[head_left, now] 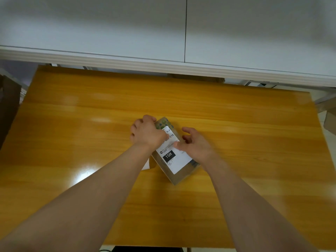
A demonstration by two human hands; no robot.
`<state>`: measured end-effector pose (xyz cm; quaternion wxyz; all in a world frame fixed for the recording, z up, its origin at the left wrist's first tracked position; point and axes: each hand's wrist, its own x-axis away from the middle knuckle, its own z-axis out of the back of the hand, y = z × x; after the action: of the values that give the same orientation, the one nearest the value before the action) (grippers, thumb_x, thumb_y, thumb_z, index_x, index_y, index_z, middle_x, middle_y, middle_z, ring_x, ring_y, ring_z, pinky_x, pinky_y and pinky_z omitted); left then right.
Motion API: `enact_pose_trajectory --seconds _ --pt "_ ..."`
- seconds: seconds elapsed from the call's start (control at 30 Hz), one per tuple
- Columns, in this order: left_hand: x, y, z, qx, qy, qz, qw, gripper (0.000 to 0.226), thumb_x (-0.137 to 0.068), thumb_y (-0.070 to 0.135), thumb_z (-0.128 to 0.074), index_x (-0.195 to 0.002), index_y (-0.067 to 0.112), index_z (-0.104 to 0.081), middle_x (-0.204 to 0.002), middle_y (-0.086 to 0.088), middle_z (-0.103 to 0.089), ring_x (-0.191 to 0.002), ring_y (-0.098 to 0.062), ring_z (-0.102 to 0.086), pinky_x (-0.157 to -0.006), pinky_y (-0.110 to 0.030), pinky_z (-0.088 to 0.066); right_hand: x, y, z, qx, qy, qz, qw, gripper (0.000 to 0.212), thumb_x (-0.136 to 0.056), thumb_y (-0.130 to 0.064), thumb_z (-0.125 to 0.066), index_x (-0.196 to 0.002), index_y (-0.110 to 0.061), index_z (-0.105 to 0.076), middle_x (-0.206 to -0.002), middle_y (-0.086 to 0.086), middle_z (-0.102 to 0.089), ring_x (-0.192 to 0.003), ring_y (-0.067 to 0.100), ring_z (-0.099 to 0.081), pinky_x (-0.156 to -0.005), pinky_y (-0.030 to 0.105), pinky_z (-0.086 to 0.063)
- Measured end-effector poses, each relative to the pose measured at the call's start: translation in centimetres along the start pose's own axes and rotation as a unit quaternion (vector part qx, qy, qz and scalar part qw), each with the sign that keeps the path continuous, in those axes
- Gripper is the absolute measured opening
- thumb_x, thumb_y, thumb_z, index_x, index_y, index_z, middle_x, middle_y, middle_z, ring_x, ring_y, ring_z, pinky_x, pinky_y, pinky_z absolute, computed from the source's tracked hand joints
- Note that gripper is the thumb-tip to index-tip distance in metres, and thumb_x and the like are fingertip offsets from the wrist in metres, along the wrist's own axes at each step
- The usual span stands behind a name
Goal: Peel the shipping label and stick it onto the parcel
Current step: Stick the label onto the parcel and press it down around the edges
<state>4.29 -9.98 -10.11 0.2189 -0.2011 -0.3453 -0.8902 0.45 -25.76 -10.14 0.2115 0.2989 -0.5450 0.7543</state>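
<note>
Label on parcel, both hands pressing it, mid-table.

Left hand, fingers curled, grips the parcel at its far-left edge, thumb lying on the shipping label. Label: white, black "15H" block, printed text, lying flat on the brown box w/ green print at the far end. Right hand, fingers spread, thumb on label's right edge; blurred, so contact prob. light. White scrap, maybe backing, lies under left forearm on wood table.

My two bare arms, nothing worn

My left hand and right hand are ungloved, forearms uncovered to the near edge (no sleeve, watch or ring shows anywhere).
</note>
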Motion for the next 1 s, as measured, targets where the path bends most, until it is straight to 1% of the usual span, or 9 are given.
enact_pose_trajectory --seconds 0.07,0.13,0.2,0.27,0.43,0.6,0.77,0.87,1.0 --pt "0.1 0.1 0.1 -0.057 -0.005 -0.050 0.997 0.085 -0.065 0.034 -0.081 -0.138 0.027 -0.039 -0.146 -0.006 -0.036 -0.142 -0.030 -0.022 -0.113 -0.047 -0.021 -0.2 0.1 -0.4 0.011 -0.009 0.006 1.000 0.084 -0.079 -0.020 -0.083 -0.149 -0.030 -0.037 -0.145 0.005 -0.054 -0.118 0.024 -0.063 -0.091 0.042 -0.056" --pt "0.1 0.2 0.1 -0.084 -0.034 -0.086 0.992 0.098 -0.064 0.034 -0.083 -0.146 0.025 -0.031 -0.151 -0.006 -0.034 -0.146 -0.029 -0.019 -0.118 -0.049 -0.016 -0.3 0.2 -0.7 0.014 -0.016 0.015 1.000 0.083 -0.077 -0.015 -0.084 -0.146 -0.030 -0.040 -0.135 0.004 -0.062 -0.107 0.023 -0.068 -0.087 0.043 -0.058" --pt "0.0 0.2 0.1 -0.092 -0.063 -0.103 0.988 0.104 -0.065 0.034 -0.084 -0.150 0.024 -0.026 -0.150 -0.007 -0.037 -0.144 -0.030 -0.024 -0.118 -0.047 -0.017 -0.1 0.2 -0.9 0.010 -0.021 0.029 0.999 0.075 -0.078 -0.011 -0.082 -0.141 -0.027 -0.046 -0.123 0.002 -0.068 -0.098 0.022 -0.071 -0.080 0.040 -0.060" --pt "0.0 0.1 0.0 -0.106 -0.071 -0.110 0.986 0.105 -0.064 0.037 -0.084 -0.150 0.025 -0.026 -0.146 -0.007 -0.041 -0.140 -0.031 -0.031 -0.115 -0.045 -0.019 0.0 0.1 -0.9 0.006 -0.018 0.040 0.999 0.067 -0.078 -0.010 -0.081 -0.136 -0.026 -0.051 -0.116 0.001 -0.071 -0.095 0.021 -0.072 -0.078 0.039 -0.060" --pt "0.0 -0.1 -0.2 -0.093 -0.059 -0.108 0.988 0.101 -0.061 0.039 -0.085 -0.146 0.026 -0.031 -0.139 -0.005 -0.046 -0.133 -0.029 -0.038 -0.109 -0.043 -0.024 -0.1 0.2 -1.2 -0.016 -0.002 0.039 0.999 0.062 -0.079 -0.008 -0.080 -0.132 -0.027 -0.057 -0.114 -0.001 -0.072 -0.096 0.018 -0.071 -0.074 0.031 -0.057" --pt "0.0 -0.1 -0.3 -0.091 -0.050 -0.104 0.989 0.098 -0.062 0.040 -0.084 -0.143 0.027 -0.033 -0.137 -0.004 -0.047 -0.132 -0.028 -0.038 -0.106 -0.041 -0.025 -0.1 0.4 -1.2 -0.040 0.005 0.033 0.999 0.060 -0.079 -0.007 -0.080 -0.131 -0.030 -0.059 -0.112 -0.003 -0.074 -0.094 0.016 -0.073 -0.075 0.031 -0.059" --pt "-0.1 0.1 -0.6 -0.084 -0.038 -0.094 0.991 0.089 -0.064 0.041 -0.081 -0.139 0.027 -0.035 -0.135 -0.003 -0.048 -0.131 -0.028 -0.039 -0.105 -0.041 -0.026 -0.2 0.5 -1.2 -0.064 0.011 0.034 0.997 0.050 -0.081 -0.009 -0.079 -0.124 -0.031 -0.065 -0.105 -0.002 -0.077 -0.091 0.021 -0.076 -0.083 0.044 -0.061" --pt "-0.1 0.1 -0.7 -0.084 -0.036 -0.093 0.991 0.085 -0.066 0.041 -0.080 -0.138 0.027 -0.036 -0.135 -0.003 -0.049 -0.131 -0.028 -0.040 -0.105 -0.042 -0.026 -0.3 0.5 -1.3 -0.065 0.016 0.035 0.997 0.044 -0.082 -0.009 -0.078 -0.111 -0.040 -0.068 -0.103 -0.002 -0.078 -0.089 0.022 -0.076 -0.083 0.044 -0.061" --pt "-0.2 0.2 -0.9 -0.071 -0.016 -0.083 0.994 0.071 -0.075 0.045 -0.074 -0.135 0.027 -0.040 -0.135 -0.003 -0.050 -0.131 -0.028 -0.040 -0.104 -0.042 -0.026 -0.3 0.5 -1.5 -0.087 0.040 0.015 0.995 0.039 -0.082 -0.010 -0.075 -0.110 -0.037 -0.072 -0.101 -0.002 -0.079 -0.089 0.024 -0.076 -0.082 0.042 -0.060"
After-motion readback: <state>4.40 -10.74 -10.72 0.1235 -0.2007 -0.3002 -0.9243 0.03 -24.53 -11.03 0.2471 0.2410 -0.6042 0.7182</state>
